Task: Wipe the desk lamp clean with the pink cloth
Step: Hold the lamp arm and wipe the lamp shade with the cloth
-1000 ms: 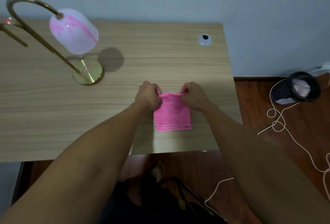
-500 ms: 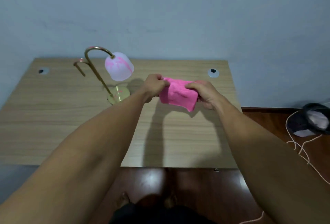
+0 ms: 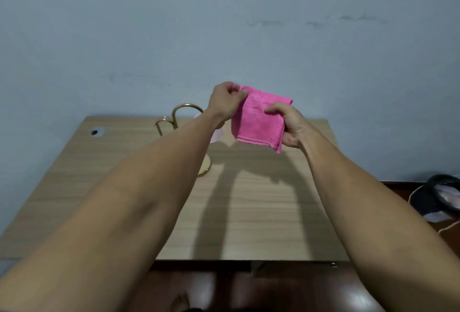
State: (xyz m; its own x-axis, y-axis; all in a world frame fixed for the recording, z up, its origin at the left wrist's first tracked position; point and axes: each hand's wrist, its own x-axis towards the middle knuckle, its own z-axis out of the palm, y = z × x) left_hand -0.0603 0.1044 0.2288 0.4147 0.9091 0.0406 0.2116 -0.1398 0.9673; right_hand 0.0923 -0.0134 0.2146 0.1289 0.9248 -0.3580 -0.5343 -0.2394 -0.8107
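Note:
The folded pink cloth (image 3: 257, 122) hangs in the air above the far part of the desk, held by both hands. My left hand (image 3: 226, 100) pinches its upper left corner. My right hand (image 3: 290, 125) grips its right edge. The desk lamp (image 3: 183, 110) stands behind my left forearm: its curved brass neck shows at the back, a bit of its pale pink shade and the rim of its brass base (image 3: 205, 168) peek out beside the arm. Most of the lamp is hidden by that arm.
The wooden desk (image 3: 261, 212) reaches to a pale blue wall. A cable grommet (image 3: 97, 132) sits at the desk's back left. On the dark floor at the right lie a black round object (image 3: 443, 197) and a white cord (image 3: 448, 227).
Both hands lifted the pink cloth off the desk and raised it higher in front of the wall. The view tilted upward, and my left arm now covers much of the lamp.

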